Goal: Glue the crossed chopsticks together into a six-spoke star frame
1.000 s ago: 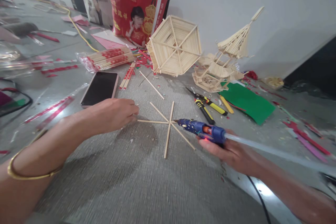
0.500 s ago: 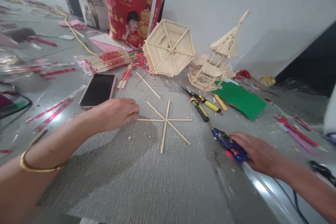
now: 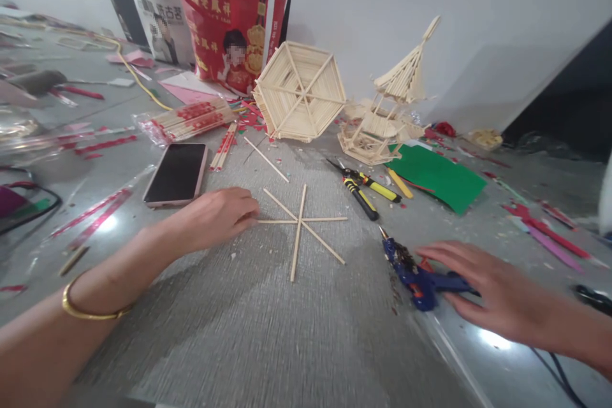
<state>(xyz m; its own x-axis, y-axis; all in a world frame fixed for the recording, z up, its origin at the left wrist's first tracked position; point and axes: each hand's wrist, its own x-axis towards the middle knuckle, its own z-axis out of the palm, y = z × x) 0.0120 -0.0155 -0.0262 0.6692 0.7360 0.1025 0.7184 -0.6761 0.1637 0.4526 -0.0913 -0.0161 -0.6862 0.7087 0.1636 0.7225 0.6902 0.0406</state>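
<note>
Thin wooden sticks (image 3: 296,248) meet at one centre on the grey mat (image 3: 248,344), forming a six-armed star. My left hand (image 3: 222,217) rests at the star's left side, fingers pinched on the outer end of the left stick (image 3: 275,222). The fingertips are partly hidden. On the right lies a blue hot glue gun (image 3: 408,271), its metal tip pointing up and left. My right hand (image 3: 497,287) is beside its handle with thumb and fingers apart, loosely around it and not gripping.
Yellow-black pliers (image 3: 361,188) lie beyond the glue gun, near green sheet (image 3: 437,178). Behind stand a hexagonal stick panel (image 3: 301,92) and a stick pagoda model (image 3: 370,134). A phone (image 3: 176,172), a loose stick (image 3: 266,158), bundled sticks (image 3: 191,118) and bags (image 3: 210,19) are also there.
The glue gun has been set down and turned, and my right hand has loosened and opened off it. My left hand stays at the left stick. The view has shifted slightly.
</note>
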